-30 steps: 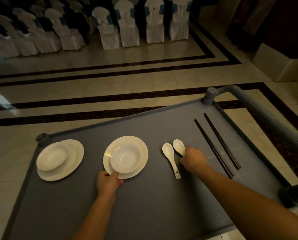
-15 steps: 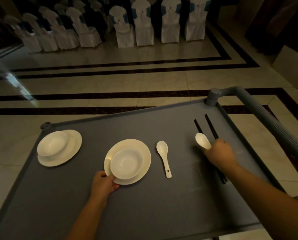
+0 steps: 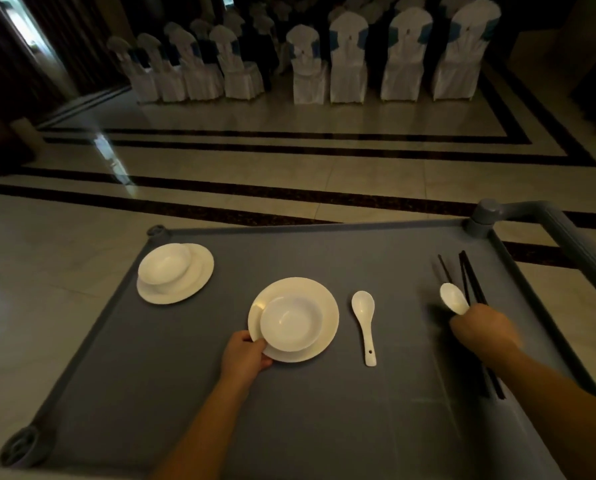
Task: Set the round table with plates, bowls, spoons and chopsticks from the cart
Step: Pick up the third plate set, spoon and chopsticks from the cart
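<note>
Left hand pinches the round white ceramic plate rim at seven o'clock; right hand, grasping a white ceramic spoon, should gather both black chopsticks together.

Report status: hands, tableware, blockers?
Left hand grips near white plate. Right hand holds white ceramic spoon, on black chopsticks. No blockers.

Banquet hall, hotel or restaurant type. Evidence: rows of chairs in white covers with blue sashes, ranked along the far side; polished pale floor with dark inlaid border bands; grey service cart carrying white tableware. Lighting dim.
</note>
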Motion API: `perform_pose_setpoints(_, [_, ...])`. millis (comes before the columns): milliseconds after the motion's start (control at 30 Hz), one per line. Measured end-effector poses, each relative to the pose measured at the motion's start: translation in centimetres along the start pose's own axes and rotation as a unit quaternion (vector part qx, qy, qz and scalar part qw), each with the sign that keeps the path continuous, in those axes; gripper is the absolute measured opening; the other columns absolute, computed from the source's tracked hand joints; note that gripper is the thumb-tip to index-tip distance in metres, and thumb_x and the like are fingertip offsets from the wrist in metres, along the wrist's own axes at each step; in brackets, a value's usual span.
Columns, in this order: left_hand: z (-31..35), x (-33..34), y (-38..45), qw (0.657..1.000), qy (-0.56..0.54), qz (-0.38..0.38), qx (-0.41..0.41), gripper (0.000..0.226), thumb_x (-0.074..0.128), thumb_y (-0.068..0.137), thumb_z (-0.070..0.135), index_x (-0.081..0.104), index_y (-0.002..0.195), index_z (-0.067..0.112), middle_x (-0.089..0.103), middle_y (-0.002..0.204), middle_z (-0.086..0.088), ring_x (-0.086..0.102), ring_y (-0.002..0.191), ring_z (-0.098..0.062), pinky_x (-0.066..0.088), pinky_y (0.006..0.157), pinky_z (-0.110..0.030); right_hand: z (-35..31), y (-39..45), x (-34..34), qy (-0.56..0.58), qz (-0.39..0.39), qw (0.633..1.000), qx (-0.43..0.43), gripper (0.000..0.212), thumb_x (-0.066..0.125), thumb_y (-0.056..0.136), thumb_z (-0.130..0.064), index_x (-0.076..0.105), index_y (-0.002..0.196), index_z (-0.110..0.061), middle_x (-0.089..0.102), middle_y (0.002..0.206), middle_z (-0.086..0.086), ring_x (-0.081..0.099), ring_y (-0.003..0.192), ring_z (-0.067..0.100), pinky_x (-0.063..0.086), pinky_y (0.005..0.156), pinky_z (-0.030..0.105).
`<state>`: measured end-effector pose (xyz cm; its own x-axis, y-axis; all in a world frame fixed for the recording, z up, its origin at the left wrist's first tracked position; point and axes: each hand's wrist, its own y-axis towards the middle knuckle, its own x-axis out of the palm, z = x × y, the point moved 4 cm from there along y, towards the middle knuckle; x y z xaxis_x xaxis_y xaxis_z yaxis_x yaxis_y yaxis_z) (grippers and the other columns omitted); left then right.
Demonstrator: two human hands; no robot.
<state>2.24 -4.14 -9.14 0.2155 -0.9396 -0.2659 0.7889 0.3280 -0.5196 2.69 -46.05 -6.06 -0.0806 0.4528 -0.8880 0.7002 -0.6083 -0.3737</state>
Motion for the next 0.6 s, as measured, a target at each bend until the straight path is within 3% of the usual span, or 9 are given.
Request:
perform_pose_setpoints(167, [0.0,0.0,0.4,1.0,-0.007,0.01,-0.025,0.028,0.055,0.095,0.015,0.056,0.122,0.007,0.061,0.119,-0.016,0.066,0.099,-0.032,0.061,0.074,-0.039,-5.1,-2.4,-1.0,0.135,0.031,0.978,-0.154,0.02,0.053,0.094,-0.025,0.06,0.099,-0.008,0.058,0.074,0.006,0.059,0.067,0.024,0.044,0.055,0.031])
perform_pose_setpoints(267, [0.6,0.1,0.6,0.999,-0.027,0.004,-0.032,0.038,0.051,0.098,0.034,0.055,0.125,0.007,0.06,0.123,-0.018,0.064,0.104,-0.037,0.061,0.077,-0.047,-9.9,-6.0,0.4,0.291,-0.046,0.937,-0.187,0.012,0.051,0.096,-0.018,0.06,0.089,-0.014,0.061,0.076,0.009,0.062,0.066,0.024,0.054,0.055,0.036])
perform_pose_setpoints(333, [1.0,0.1,0.3,0.999,-0.041,0.002,-0.035,0.051,0.05,0.092,0.057,0.052,0.125,0.019,0.058,0.121,-0.009,0.063,0.101,-0.032,0.062,0.068,-0.042,-12.6,-7.9,1.8,0.31,-0.081,0.927,-0.195,0.016,0.052,0.094,-0.015,0.058,0.08,-0.021,0.06,0.075,0.006,0.06,0.064,0.021,0.05,0.049,0.031])
perform_pose_setpoints(433, [1.0,0.0,0.2,1.0,-0.007,-0.01,-0.004,0.058,0.062,0.08,0.065,0.05,0.117,0.022,0.059,0.108,0.001,0.061,0.086,-0.017,0.059,0.053,-0.032,-15.2,-9.2,4.2,0.307,-0.107,0.925,-0.198,0.005,0.062,0.09,-0.019,0.062,0.085,-0.019,0.064,0.08,0.006,0.063,0.075,0.024,0.055,0.066,0.039])
perform_pose_setpoints(500, [1.0,-0.1,0.3,1.0,0.012,-0.023,0.014,0.063,0.068,0.076,0.063,0.051,0.119,0.02,0.059,0.101,0.007,0.062,0.084,-0.016,0.058,0.053,-0.029,-16.3,-9.4,5.8,0.303,-0.128,0.927,-0.182,0.025,0.073,0.083,-0.031,0.066,0.097,-0.011,0.067,0.089,0.007,0.065,0.086,0.027,0.056,0.078,0.043])
perform_pose_setpoints(600, [1.3,0.0,0.4,0.998,0.046,-0.032,0.022,0.064,0.069,0.078,0.059,0.049,0.124,0.019,0.061,0.105,0.0,0.065,0.084,-0.019,0.059,0.053,-0.029,-17.8,-9.2,7.3,0.234,-0.14,0.947,-0.167,0.061,0.079,0.073,-0.048,0.06,0.118,-0.01,0.066,0.106,0.008,0.062,0.094,0.027,0.055,0.082,0.043])
